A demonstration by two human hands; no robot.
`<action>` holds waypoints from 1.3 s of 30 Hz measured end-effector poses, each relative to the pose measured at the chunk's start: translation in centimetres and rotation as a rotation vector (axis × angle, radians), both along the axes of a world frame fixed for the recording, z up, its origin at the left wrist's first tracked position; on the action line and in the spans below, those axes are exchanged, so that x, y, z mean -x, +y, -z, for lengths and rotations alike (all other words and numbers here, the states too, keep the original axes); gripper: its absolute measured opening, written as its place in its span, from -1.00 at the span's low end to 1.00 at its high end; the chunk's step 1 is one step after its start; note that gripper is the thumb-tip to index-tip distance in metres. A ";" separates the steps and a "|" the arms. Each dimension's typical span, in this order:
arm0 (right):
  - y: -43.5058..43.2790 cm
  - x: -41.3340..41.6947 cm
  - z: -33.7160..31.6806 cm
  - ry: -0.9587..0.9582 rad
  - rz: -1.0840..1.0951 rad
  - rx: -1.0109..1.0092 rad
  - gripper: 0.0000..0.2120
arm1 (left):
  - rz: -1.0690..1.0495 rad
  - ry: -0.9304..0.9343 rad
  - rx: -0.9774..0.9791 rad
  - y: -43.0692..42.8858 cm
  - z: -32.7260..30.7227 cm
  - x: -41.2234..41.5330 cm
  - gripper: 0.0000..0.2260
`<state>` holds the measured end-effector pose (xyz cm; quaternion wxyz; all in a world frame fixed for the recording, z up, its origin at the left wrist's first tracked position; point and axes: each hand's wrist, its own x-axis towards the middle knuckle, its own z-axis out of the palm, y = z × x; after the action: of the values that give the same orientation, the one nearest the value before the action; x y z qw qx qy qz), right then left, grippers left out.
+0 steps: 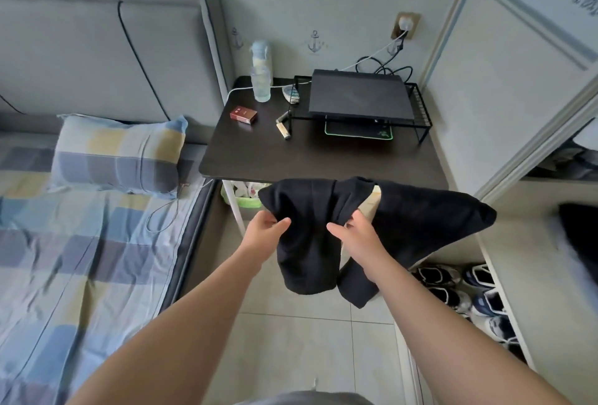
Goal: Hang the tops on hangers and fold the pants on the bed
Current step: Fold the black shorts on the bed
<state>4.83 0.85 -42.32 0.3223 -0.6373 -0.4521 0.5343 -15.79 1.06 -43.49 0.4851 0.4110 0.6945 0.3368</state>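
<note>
Your left hand (268, 230) and right hand (353, 233) both pinch black garment (310, 242) mid-air beside bed (97, 242); neither hung nor folded yet.

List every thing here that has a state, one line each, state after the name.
Black cloth garment: bunched, held in the air by both hands.
Left hand: grips the garment.
Right hand: grips the garment.
Clear plastic bottle: upright, capped, on the dark table.
Black laptop: closed, on the wire rack.
White wall plug: plugged in.
Red box: closed, lying flat.
</note>
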 end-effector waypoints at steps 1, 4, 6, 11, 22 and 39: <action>-0.2 0.6 -0.2 0.011 0.017 -0.015 -0.62 | 0.001 0.009 -0.005 -0.2 -0.2 0.3 -0.83; -1.3 2.5 -1.2 0.023 0.099 -0.070 -0.83 | -0.018 -0.016 -0.019 -1.1 -0.6 2.2 -0.78; -2.2 4.0 -2.4 0.026 0.126 -0.116 -0.85 | -0.079 -0.073 -0.033 -1.7 -1.2 4.2 -0.80; -3.2 9.7 -7.2 0.130 0.080 -0.248 -0.86 | -0.218 -0.346 -0.060 -2.1 -4.6 10.4 -0.85; -1.5 29.8 -18.9 0.369 -0.306 -0.464 -0.61 | -0.352 -0.823 -0.359 -5.4 -17.0 28.9 -0.86; -1.2 64.0 -29.0 0.858 -1.124 -0.359 -0.73 | -0.760 -0.397 -0.904 -19.3 -26.6 54.3 -0.44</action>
<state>-59.19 -0.35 -13.31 0.2479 0.0191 -0.6256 0.7394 -70.13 -18.26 -16.85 0.2292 0.2294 0.4778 0.8164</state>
